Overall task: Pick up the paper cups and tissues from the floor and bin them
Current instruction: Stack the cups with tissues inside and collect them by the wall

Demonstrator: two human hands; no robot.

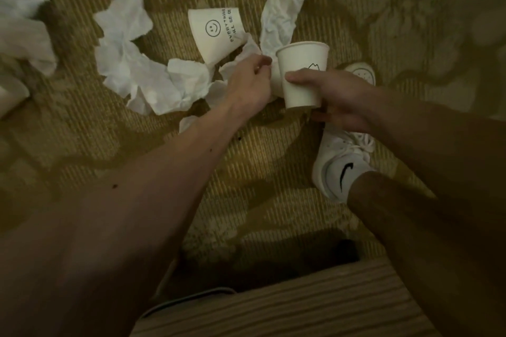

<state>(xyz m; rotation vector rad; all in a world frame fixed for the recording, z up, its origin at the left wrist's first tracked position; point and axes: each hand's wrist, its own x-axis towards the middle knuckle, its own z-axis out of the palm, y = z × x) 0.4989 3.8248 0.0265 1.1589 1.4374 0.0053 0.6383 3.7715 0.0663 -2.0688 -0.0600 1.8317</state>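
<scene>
My right hand (336, 98) holds a cup (301, 82) upright above the carpet (260, 172), mouth up. The thumb lies across the front of it and the other fingers are curled around the back and the bottom. A small drawing on its wall is half hidden by my thumb.

My left hand (252, 82) is stretched forward, just beside this cup. Its fingers are curled, and the tips pinch the low end of the long tissue (284, 8), as far as I can see it. This tissue runs away from me on the carpet.

The smiley cup (216, 33) lies on its side on the carpet, the wide mouth away from me and the bottom near my left hand. It has a face and some letters printed on it.

The big tissue (126, 63) is spread crumpled to the left of the smiley cup, close to it. The blurred tissue (24, 30) lies well apart, at the left edge.

Behind my right hand I see a part of a round white thing (362, 74); I cannot tell if it is a cup. My white shoe (342, 150) stands under the right hand
</scene>
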